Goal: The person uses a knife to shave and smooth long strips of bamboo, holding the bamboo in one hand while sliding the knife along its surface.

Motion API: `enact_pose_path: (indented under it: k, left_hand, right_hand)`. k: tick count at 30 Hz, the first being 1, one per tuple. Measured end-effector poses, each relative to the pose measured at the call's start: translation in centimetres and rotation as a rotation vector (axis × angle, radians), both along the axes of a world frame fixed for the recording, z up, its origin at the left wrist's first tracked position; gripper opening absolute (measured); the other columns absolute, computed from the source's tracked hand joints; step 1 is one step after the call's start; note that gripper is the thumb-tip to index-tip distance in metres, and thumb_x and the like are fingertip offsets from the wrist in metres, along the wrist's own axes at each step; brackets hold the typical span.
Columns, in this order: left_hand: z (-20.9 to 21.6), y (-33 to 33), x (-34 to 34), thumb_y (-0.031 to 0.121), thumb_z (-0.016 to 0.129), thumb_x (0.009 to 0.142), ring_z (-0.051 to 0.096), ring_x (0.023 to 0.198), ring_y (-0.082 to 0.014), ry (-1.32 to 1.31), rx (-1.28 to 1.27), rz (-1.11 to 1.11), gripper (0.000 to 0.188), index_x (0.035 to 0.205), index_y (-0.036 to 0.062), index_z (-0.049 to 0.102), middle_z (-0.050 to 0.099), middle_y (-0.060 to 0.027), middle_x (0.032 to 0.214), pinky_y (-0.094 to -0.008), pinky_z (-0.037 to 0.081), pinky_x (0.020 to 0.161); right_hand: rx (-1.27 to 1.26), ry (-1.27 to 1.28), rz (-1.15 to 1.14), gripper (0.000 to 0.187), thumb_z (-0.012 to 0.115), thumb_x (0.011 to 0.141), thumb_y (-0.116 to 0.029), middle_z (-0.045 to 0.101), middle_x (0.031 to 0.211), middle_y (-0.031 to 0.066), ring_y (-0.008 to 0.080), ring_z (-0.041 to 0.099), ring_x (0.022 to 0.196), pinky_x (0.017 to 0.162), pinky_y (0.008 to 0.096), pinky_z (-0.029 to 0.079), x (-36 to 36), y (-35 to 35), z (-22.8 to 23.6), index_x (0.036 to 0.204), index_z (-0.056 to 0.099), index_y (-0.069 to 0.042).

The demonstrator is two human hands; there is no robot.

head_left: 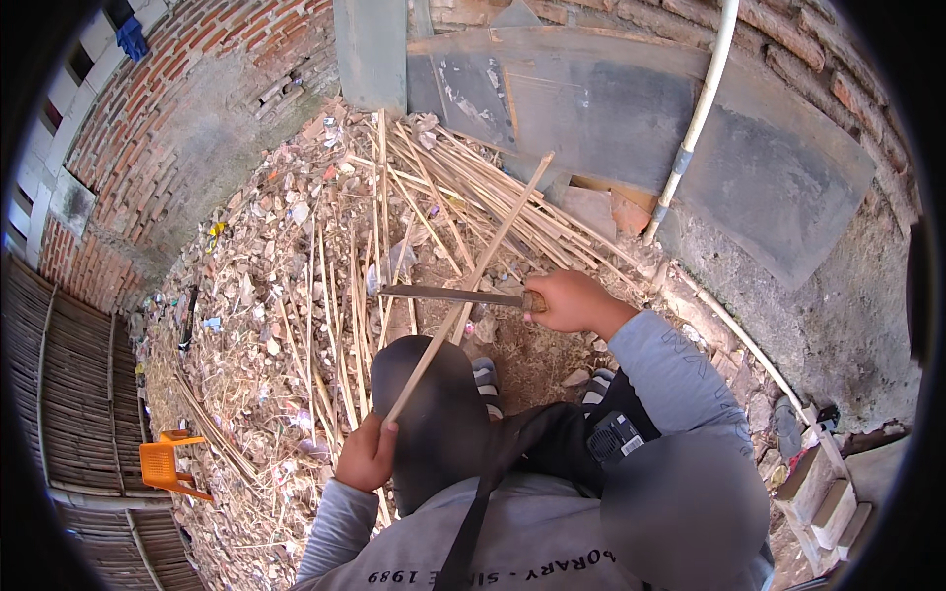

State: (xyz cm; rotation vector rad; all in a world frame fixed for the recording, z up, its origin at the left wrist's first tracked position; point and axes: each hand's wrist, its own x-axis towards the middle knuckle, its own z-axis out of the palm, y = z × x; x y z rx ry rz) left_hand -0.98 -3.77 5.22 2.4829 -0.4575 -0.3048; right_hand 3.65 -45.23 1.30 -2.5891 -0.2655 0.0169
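Our grey shirt (414, 537) lies nearest the camera, along the lower edge, with our dark-clad knee (448, 394) just beyond. Our left hand (368, 453) has its grip clamped on the near end of a long pale strip (428, 360), which slants away past the knee. Our right hand (572, 303) has its grip closed round a knife (424, 292) by its handle, the blade crossing the strip. Loose strips (512, 197) lie ahead on littered ground (256, 286).

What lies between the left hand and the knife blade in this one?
In the head view, a stretch of the pale strip runs from the left hand toward the knife blade, passing over the dark-clad knee.
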Motion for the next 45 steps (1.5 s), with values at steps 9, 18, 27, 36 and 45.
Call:
enact_pose_path:
  k: [9,18,27,36,45]
  left_hand:
    - [-1.1,1.4,1.1,0.038,0.046,0.105,0.062,0.074,-0.0483,0.097,0.035,-0.082,0.044,0.089,-0.0006,0.059,0.061,-0.026,0.074,-0.0524,0.047,0.065]
    - [-1.3,0.9,-0.5,0.033,0.044,0.106,0.062,0.071,-0.0461,0.045,0.012,0.039,0.043,0.086,-0.0014,0.057,0.059,-0.0251,0.071,-0.0502,0.046,0.064]
    - [-2.7,1.3,1.5,0.035,0.051,0.104,0.058,0.064,-0.0483,-0.04,-0.015,-0.025,0.044,0.078,0.0001,0.054,0.056,-0.0264,0.065,-0.0526,0.043,0.057]
    - [-2.6,2.8,2.3,0.042,0.057,0.102,0.057,0.057,-0.0289,0.179,0.016,-0.042,0.049,0.082,-0.0026,0.06,0.057,-0.0188,0.062,-0.0426,0.044,0.058]
    - [-3.9,3.4,2.2,0.041,0.055,0.103,0.048,0.058,-0.02,0.294,-0.049,-0.027,0.05,0.078,-0.0025,0.057,0.054,-0.0137,0.061,-0.0392,0.042,0.058]
  right_hand:
    - [0.085,-0.044,-0.039,0.027,0.071,0.078,-0.027,0.068,0.083,0.0181,0.0395,0.067,0.083,0.073,0.0516,0.052,-0.6,-1.0,-1.1,0.099,0.066,-0.011]
    - [-0.069,0.052,0.023,0.028,0.069,0.074,-0.022,0.069,0.086,0.0185,0.0403,0.067,0.086,0.076,0.0515,0.053,-0.2,1.7,1.6,0.101,0.068,-0.012]
    - [-0.158,-0.118,0.028,0.026,0.071,0.071,-0.022,0.063,0.075,0.0189,0.0418,0.065,0.079,0.068,0.0527,0.05,-0.6,0.1,1.2,0.093,0.064,-0.01]
    - [-0.172,0.115,-0.133,0.029,0.072,0.073,-0.022,0.069,0.092,0.0181,0.0387,0.067,0.091,0.079,0.0508,0.054,0.5,-0.7,2.7,0.099,0.069,-0.009]
    - [0.233,0.275,-0.12,0.029,0.07,0.073,-0.02,0.068,0.084,0.0185,0.0381,0.066,0.082,0.073,0.0455,0.052,2.0,-2.8,-2.3,0.097,0.067,-0.004]
